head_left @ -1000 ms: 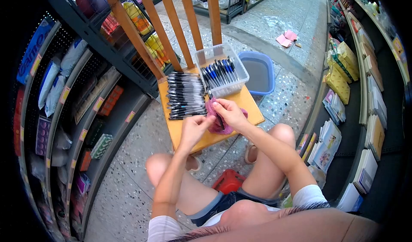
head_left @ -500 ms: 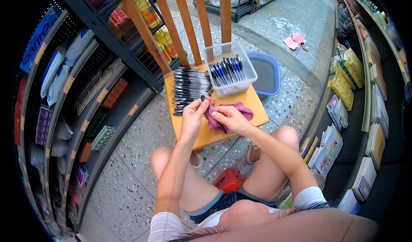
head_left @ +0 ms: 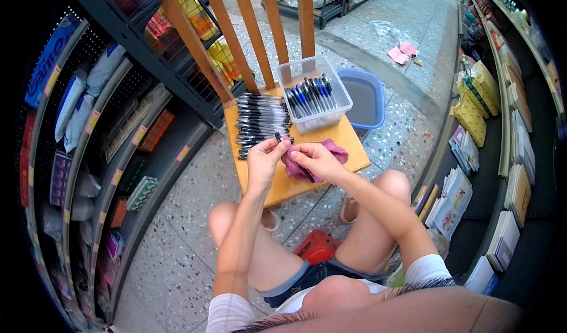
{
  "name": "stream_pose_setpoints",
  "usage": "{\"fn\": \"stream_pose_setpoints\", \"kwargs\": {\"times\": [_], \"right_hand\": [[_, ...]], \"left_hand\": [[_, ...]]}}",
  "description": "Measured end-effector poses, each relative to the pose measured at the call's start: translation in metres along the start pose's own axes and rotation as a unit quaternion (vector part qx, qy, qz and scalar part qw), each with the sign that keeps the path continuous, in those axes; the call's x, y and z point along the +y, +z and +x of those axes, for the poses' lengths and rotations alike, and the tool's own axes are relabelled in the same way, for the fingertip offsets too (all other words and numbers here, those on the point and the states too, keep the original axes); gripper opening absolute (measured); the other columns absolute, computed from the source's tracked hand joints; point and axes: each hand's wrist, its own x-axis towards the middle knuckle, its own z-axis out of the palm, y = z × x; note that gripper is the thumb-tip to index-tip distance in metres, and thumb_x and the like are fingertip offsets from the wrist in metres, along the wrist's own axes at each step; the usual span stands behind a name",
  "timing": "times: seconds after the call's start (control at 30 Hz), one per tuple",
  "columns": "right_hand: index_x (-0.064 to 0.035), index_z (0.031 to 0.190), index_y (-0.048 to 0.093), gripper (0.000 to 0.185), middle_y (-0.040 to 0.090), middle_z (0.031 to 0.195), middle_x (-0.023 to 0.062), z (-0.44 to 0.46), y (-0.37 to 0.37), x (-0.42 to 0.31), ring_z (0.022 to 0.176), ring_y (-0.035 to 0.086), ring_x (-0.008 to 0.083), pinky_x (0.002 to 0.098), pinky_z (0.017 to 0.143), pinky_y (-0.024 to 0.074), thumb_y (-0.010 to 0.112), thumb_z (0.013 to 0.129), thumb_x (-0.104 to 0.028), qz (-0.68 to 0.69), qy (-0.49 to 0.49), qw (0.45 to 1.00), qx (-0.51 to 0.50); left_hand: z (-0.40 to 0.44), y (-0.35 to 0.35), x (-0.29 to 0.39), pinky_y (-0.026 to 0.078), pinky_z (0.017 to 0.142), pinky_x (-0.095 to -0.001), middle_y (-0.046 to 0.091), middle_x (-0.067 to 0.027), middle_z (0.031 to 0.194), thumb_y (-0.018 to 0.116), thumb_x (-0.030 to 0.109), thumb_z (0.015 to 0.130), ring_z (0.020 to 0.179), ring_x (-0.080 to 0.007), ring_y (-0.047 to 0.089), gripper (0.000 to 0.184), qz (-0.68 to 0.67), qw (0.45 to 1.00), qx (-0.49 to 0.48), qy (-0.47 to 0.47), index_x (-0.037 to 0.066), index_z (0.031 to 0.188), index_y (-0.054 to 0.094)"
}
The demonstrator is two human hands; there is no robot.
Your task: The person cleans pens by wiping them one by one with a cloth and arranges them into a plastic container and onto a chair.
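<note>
Left hand: thumb and fingers pinching upper end of black pen. Right hand: thumb and fingertips pressed together, pinching pink cloth against pen. Pen slants between hands, above front of wooden chair. From hands: row of pens at 11 o'clock, clear box of pens at 1, blue basin at 2. Pen markings too small to read. Blue packet at 10 o'clock: white lettering, starts "Ga", rest unclear. Shelf tags: print illegible.
</note>
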Motion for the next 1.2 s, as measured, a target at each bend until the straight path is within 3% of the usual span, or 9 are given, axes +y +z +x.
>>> {"fn": "stream_pose_setpoints", "kwargs": {"times": [0.4,0.43,0.5,0.6,0.77,0.9,1.0,1.2], "right_hand": [[0.0008,0.088,0.06,0.021,0.061,0.076,0.0004,0.001,-0.003,0.015,0.066,0.05,0.004,0.0181,0.06,0.0396,0.048,0.092,-0.016,-0.011,-0.019,0.996,-0.082],[0.0008,0.089,0.06,0.021,0.06,0.077,-0.0005,0.0,-0.005,0.014,0.068,0.05,0.0037,0.0186,0.061,0.0401,0.049,0.092,-0.018,-0.015,0.008,0.997,-0.08],[0.0006,0.092,0.06,0.023,0.058,0.081,-0.0023,-0.004,-0.007,0.009,0.072,0.05,0.0031,0.0196,0.065,0.0412,0.051,0.092,-0.021,-0.024,0.062,0.995,-0.074],[-0.0011,0.089,0.061,0.022,0.06,0.078,-0.0011,-0.007,-0.011,0.008,0.065,0.049,0.0034,0.0191,0.058,0.0392,0.051,0.092,-0.02,0.003,0.068,0.996,-0.057],[-0.0008,0.09,0.062,0.024,0.062,0.079,0.0008,-0.004,-0.008,-0.002,0.066,0.051,0.005,0.0203,0.059,0.0406,0.051,0.092,-0.022,0.036,0.055,0.998,-0.016],[0.001,0.093,0.061,0.023,0.063,0.081,0.0034,-0.002,-0.005,-0.004,0.069,0.054,0.0079,0.0228,0.063,0.044,0.049,0.092,-0.019,0.047,0.02,0.998,-0.034],[0.0023,0.093,0.059,0.023,0.062,0.08,0.0039,0.0,-0.007,0.004,0.071,0.056,0.0092,0.0245,0.067,0.046,0.048,0.092,-0.017,-0.017,0.022,0.998,-0.058],[0.0038,0.09,0.059,0.022,0.061,0.076,0.0035,-0.005,-0.002,0.003,0.07,0.057,0.0096,0.0257,0.065,0.0454,0.048,0.092,-0.015,-0.052,0.001,0.996,-0.079]], "left_hand": [[0.018,-0.027,-0.006,0.041,0.073,-0.0203,0.064,-0.0022,0.085,0.06,0.019,0.087,0.077,-0.0058,0.054,0.022,-0.058,0.996,0.033,0.051,0.001,0.1,0.063],[0.018,-0.029,-0.004,0.042,0.078,-0.021,0.064,-0.0043,0.088,0.06,0.019,0.087,0.084,-0.0067,0.055,0.024,-0.076,0.996,0.029,0.04,0.0,0.102,0.061],[0.016,-0.027,0.001,0.042,0.078,-0.0213,0.064,-0.0043,0.087,0.06,0.018,0.087,0.084,-0.0073,0.055,0.025,-0.086,0.996,0.012,0.028,0.0,0.103,0.061],[0.014,-0.023,0.002,0.042,0.078,-0.0217,0.064,-0.0042,0.087,0.059,0.018,0.087,0.082,-0.0079,0.056,0.024,-0.082,0.996,-0.013,0.022,0.0,0.103,0.061],[0.008,-0.01,-0.008,0.044,0.077,-0.0232,0.064,-0.0034,0.086,0.059,0.018,0.087,0.081,-0.0087,0.057,0.023,-0.016,0.995,-0.095,-0.012,0.001,0.102,0.061],[0.011,-0.011,-0.005,0.043,0.077,-0.0231,0.064,-0.0037,0.086,0.059,0.018,0.087,0.081,-0.0085,0.057,0.022,-0.023,0.997,-0.073,0.023,0.001,0.101,0.062],[0.013,-0.018,-0.008,0.042,0.077,-0.0222,0.064,-0.0032,0.086,0.058,0.017,0.088,0.08,-0.0079,0.056,0.021,-0.02,0.999,-0.032,0.036,0.0,0.1,0.062],[0.016,-0.029,0.0,0.041,0.07,-0.018,0.064,-0.0019,0.083,0.061,0.016,0.086,0.074,-0.0047,0.054,0.019,-0.039,0.995,0.051,0.07,0.0,0.097,0.064]]}}
